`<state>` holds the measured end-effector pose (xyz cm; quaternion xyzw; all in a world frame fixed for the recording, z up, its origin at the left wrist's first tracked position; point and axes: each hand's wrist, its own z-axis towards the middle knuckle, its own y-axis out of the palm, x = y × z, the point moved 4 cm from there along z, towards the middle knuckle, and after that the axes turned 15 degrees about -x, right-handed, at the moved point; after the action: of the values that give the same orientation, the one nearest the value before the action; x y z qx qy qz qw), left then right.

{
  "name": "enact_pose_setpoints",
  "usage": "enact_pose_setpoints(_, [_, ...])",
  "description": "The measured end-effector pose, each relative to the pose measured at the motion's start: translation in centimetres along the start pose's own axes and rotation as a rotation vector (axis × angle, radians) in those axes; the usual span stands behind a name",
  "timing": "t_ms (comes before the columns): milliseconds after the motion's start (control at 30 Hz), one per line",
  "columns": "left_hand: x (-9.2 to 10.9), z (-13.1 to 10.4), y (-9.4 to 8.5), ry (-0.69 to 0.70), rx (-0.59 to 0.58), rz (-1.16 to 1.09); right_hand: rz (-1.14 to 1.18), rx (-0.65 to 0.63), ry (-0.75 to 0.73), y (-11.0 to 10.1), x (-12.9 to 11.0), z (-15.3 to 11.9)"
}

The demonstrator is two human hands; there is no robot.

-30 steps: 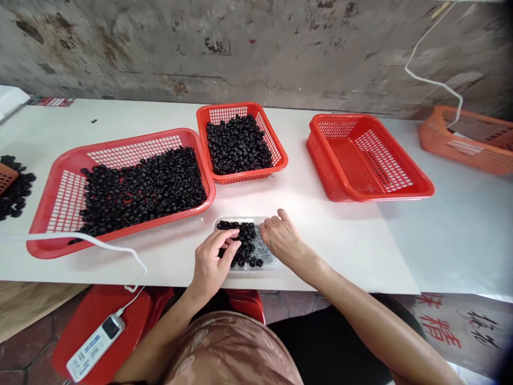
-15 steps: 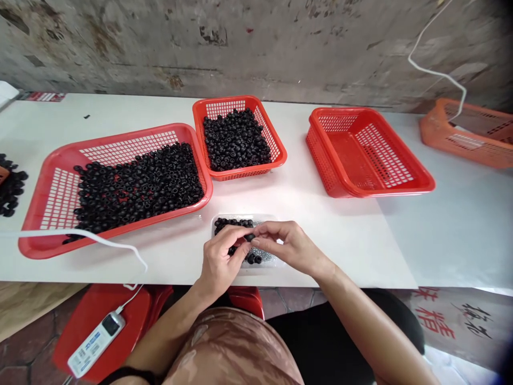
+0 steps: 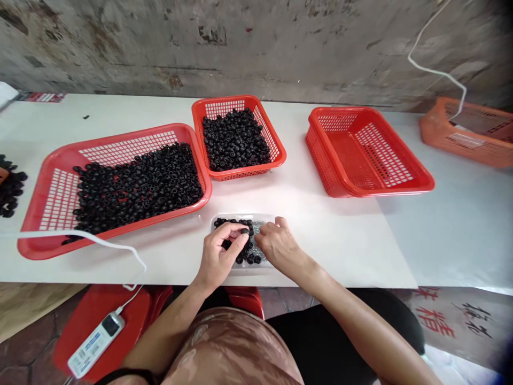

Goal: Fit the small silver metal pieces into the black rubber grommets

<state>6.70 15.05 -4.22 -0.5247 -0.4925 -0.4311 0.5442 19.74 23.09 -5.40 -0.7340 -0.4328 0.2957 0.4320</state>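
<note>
A shallow clear tray lies near the table's front edge, with black round pieces on its left side and small shiny pieces on its right. Above the black pieces, my left hand pinches one black piece between thumb and fingertips. My right hand is over the shiny pieces, its fingers curled down and pressed together. Whatever those fingertips hold, if anything, is hidden beneath the hand. The two hands are apart.
A large red basket and a smaller red basket hold many black pieces. Stacked red baskets stand to the right, an orange basket farther right. A white cable runs to a power strip on a red stool.
My right hand has moved away from the black piece in my left hand and turned down over the shiny pieces. My left hand has shifted slightly left, still holding the black piece.
</note>
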Motion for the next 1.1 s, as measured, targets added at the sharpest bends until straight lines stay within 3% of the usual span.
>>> enact_pose_setpoints(233, [-0.5,1.2,-0.2,0.041,0.053,-0.042,0.01,0.021,0.018,-0.8,0.9,0.5])
enact_pose_setpoints(467, [-0.2,1.4,-0.3,0.022,0.006,-0.132,0.117,0.032,-0.024,-0.7,1.6,0.7])
enact_pose_setpoints(567, [0.3,1.9,-0.7,0.017,-0.062,-0.138,0.36,0.184,-0.106,-1.6,2.2,-0.1])
enact_pose_setpoints(700, [1.2,3.3,-1.3,0.034,-0.155,-0.113,0.903,0.441,-0.184,-3.0,3.3,-1.2])
enact_pose_setpoints(833, [1.8,5.1,-1.3,0.015,-0.302,-0.323,1.298,0.629,-0.196,-3.4,3.9,-1.5])
enact_pose_setpoints(967, [2.2,6.5,-1.1,-0.025,-0.402,-0.484,1.465,0.758,-0.195,-3.5,3.9,-1.4])
enact_pose_setpoints(1100, [2.0,6.7,-1.2,-0.034,-0.425,-0.547,1.495,0.843,-0.159,-3.6,3.4,-1.3])
